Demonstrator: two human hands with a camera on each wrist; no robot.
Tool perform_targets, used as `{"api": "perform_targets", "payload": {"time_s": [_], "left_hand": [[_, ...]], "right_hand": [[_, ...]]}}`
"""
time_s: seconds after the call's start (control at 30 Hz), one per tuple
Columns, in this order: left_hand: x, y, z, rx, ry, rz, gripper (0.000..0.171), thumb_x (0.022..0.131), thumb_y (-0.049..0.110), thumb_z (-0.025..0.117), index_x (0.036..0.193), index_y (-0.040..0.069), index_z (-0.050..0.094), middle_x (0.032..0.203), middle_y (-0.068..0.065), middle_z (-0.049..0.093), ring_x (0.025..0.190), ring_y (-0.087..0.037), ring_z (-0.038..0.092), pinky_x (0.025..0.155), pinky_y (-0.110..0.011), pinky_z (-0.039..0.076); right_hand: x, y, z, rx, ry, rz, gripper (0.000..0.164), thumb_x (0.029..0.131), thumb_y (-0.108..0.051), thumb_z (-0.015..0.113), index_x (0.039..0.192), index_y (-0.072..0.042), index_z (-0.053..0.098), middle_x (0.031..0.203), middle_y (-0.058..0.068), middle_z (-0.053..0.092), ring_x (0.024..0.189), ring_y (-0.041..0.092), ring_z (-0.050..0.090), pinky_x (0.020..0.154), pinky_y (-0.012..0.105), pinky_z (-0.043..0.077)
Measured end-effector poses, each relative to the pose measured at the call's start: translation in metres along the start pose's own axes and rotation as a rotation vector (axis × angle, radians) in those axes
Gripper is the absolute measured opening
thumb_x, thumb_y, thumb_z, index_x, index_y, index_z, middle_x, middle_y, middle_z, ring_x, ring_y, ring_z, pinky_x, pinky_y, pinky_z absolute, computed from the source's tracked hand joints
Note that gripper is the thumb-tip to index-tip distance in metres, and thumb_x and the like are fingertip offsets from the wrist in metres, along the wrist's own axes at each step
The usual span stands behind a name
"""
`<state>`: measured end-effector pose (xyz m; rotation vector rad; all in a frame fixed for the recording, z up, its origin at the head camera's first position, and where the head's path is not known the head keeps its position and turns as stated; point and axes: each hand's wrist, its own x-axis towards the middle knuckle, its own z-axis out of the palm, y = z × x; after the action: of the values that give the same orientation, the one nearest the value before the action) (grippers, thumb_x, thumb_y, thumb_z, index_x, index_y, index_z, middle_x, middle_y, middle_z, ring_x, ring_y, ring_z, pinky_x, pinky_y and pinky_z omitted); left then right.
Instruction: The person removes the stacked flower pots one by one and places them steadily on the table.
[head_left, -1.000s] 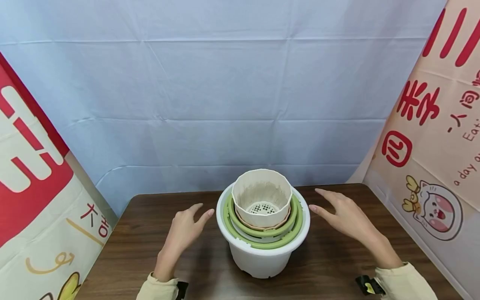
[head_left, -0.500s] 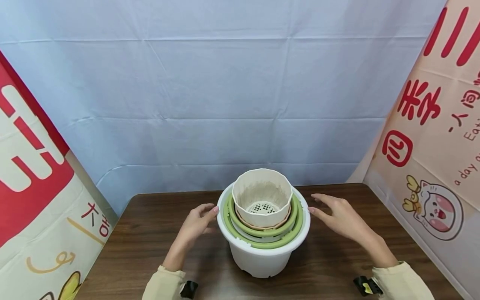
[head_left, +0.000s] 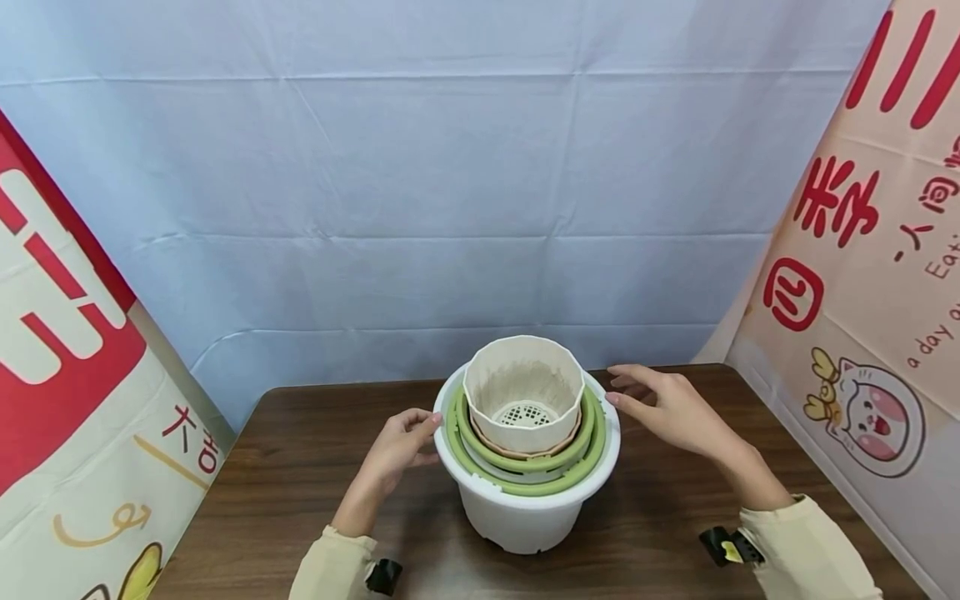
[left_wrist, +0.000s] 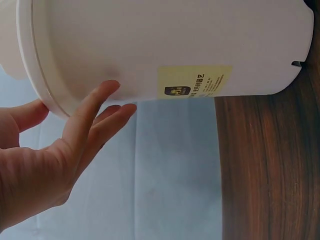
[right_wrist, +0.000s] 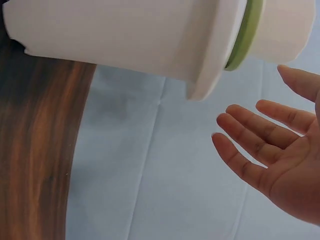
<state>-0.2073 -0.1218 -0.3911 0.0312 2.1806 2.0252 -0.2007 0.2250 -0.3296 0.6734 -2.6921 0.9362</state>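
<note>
A large white flower pot (head_left: 517, 521) stands upright on the table, with several smaller pots nested inside. Two green rims (head_left: 573, 477) show within it, and an off-white faceted pot (head_left: 480, 385) with a perforated bottom sits innermost and highest. My left hand (head_left: 397, 446) holds the big pot's left rim: the left wrist view has the thumb on the rim (left_wrist: 34, 65) and the fingers beneath it against the wall. Beside the right rim my right hand (head_left: 675, 408) hovers, fingers spread and apart from the pots in the right wrist view.
The dark wooden table (head_left: 300, 467) has its back edge near a pale blue cloth (head_left: 420, 208). Printed cloths hang at the left (head_left: 67, 350) and right (head_left: 847, 333). A yellow label (left_wrist: 195, 81) is on the big pot's side.
My left hand has moved right and inward onto the big pot's rim. My right hand has shifted slightly left and up, nearer the pots. The pots stay in place.
</note>
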Motion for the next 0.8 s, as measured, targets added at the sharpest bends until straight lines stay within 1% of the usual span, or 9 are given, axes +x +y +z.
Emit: {"api": "perform_targets", "payload": {"time_s": [0.17,0.3,0.37,0.5,0.63,0.8], "left_hand": [[0.0,0.0,0.001,-0.024,0.0,0.0,0.032,0.094,0.018,0.053,0.109,-0.009,0.051,0.096,-0.015,0.059,0.088,-0.022,0.06,0.07,-0.037,0.055],[0.0,-0.001,0.001,-0.038,-0.001,0.003,0.031,0.094,0.018,0.053,0.108,-0.01,0.051,0.094,-0.015,0.059,0.087,-0.022,0.061,0.07,-0.037,0.055],[0.0,-0.001,0.001,-0.041,0.0,0.002,0.031,0.094,0.018,0.053,0.107,-0.01,0.051,0.094,-0.015,0.059,0.087,-0.022,0.061,0.07,-0.037,0.055],[0.0,-0.001,0.001,-0.046,0.002,-0.005,0.029,0.094,0.017,0.053,0.108,-0.009,0.051,0.093,-0.015,0.059,0.087,-0.022,0.061,0.069,-0.036,0.055],[0.0,-0.001,0.001,-0.047,0.005,0.0,0.03,0.094,0.017,0.053,0.108,-0.009,0.051,0.094,-0.015,0.059,0.088,-0.023,0.061,0.069,-0.036,0.055],[0.0,-0.001,0.001,-0.049,0.011,0.001,0.029,0.094,0.016,0.053,0.107,-0.01,0.051,0.093,-0.014,0.06,0.086,-0.022,0.061,0.068,-0.035,0.055]], "right_hand": [[0.01,-0.007,-0.008,0.082,-0.052,0.024,0.042,0.09,-0.026,0.06,0.122,0.0,0.052,0.104,0.012,0.064,0.092,0.022,0.061,0.073,0.033,0.051],[0.018,-0.012,-0.014,0.222,-0.134,0.085,0.049,0.091,-0.025,0.058,0.128,0.003,0.044,0.111,0.018,0.06,0.093,0.025,0.061,0.069,0.03,0.053],[0.021,-0.015,-0.017,0.301,-0.169,0.126,0.052,0.091,-0.024,0.058,0.13,0.005,0.039,0.114,0.023,0.057,0.094,0.029,0.06,0.067,0.028,0.054],[0.027,-0.021,-0.02,0.421,-0.211,0.178,0.057,0.091,-0.022,0.058,0.133,0.007,0.032,0.118,0.029,0.051,0.099,0.037,0.057,0.071,0.031,0.054],[0.033,-0.027,-0.023,0.475,-0.235,0.209,0.06,0.091,-0.021,0.059,0.135,0.007,0.029,0.118,0.031,0.05,0.098,0.038,0.058,0.073,0.035,0.054],[0.04,-0.033,-0.024,0.487,-0.26,0.234,0.06,0.09,-0.022,0.06,0.134,0.005,0.03,0.117,0.03,0.051,0.089,0.035,0.062,0.075,0.042,0.053]]}}
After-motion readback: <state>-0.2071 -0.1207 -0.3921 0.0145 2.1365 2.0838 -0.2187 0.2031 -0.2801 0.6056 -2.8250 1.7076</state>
